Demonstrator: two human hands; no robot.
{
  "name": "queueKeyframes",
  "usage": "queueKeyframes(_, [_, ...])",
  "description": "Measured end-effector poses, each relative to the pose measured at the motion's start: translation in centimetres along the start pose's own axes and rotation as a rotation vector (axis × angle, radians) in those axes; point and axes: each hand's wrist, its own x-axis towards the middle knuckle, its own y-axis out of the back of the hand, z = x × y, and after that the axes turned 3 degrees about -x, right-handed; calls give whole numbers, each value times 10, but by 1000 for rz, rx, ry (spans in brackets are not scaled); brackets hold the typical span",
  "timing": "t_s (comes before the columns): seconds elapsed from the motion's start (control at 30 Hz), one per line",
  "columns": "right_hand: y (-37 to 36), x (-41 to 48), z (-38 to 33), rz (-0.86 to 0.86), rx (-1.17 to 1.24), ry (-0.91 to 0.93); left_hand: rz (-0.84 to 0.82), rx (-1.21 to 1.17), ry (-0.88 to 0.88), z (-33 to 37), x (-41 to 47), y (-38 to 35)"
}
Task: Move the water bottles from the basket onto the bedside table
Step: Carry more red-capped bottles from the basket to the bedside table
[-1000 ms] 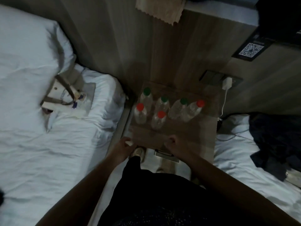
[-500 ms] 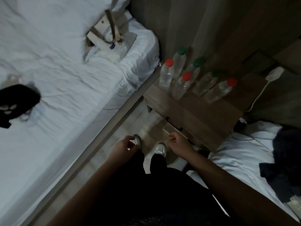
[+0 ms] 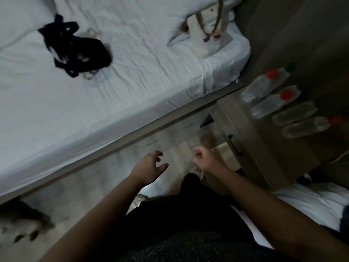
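Note:
Several clear water bottles (image 3: 270, 104) with red and green caps stand close together on the wooden bedside table (image 3: 251, 140) at the right. My left hand (image 3: 149, 167) hovers over the floor with its fingers spread and nothing in it. My right hand (image 3: 204, 157) is loosely curled just left of the table's front, also holding nothing. A black bag-like thing (image 3: 75, 50) lies on the white bed at the upper left; whether it is the basket I cannot tell.
A white bed (image 3: 132, 82) fills the left and top, with a cream tote bag (image 3: 209, 33) near its far corner. A second bed (image 3: 309, 201) lies at the lower right. The narrow floor strip (image 3: 105, 178) runs between them. A dark blurred shape (image 3: 22, 220) sits at the lower left.
The view has swung left and away from the table, so the bottles now sit at the right edge. Both hands have drawn back from the table front, and my left hand's fingers have spread.

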Motion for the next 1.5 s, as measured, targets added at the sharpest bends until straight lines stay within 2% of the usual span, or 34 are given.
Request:
queueKeyframes(0.13, [-66, -13, -55, -14, -70, 38, 72, -19, 38, -84, -55, 26])
queueKeyframes(0.27, [-131, -23, -113, -55, -125, 104, 183, -111, 139, -167, -109, 54])
queueKeyframes(0.4, [-188, -34, -172, -136, -278, 189, 305, -196, 248, -236, -159, 77])
queueKeyframes(0.53, [-231, -45, -220, -219, -395, 293, 430, -370, 383, -294, -210, 85])
queueKeyframes(0.87, [-340, -68, -314, -431, -695, 527, 718, -771, 636, -375, -299, 65])
queueKeyframes(1.1, [-425, -45, -387, -572, -844, 553, 862, -911, 712, -433, -317, 95])
queueKeyframes(1.33, [-527, -37, -501, -659, -969, 639, 914, -959, 834, -518, -349, 155])
queueKeyframes(1.5, [-607, -67, -573, -743, -1107, 836, 1015, -980, 923, -565, -366, 187])
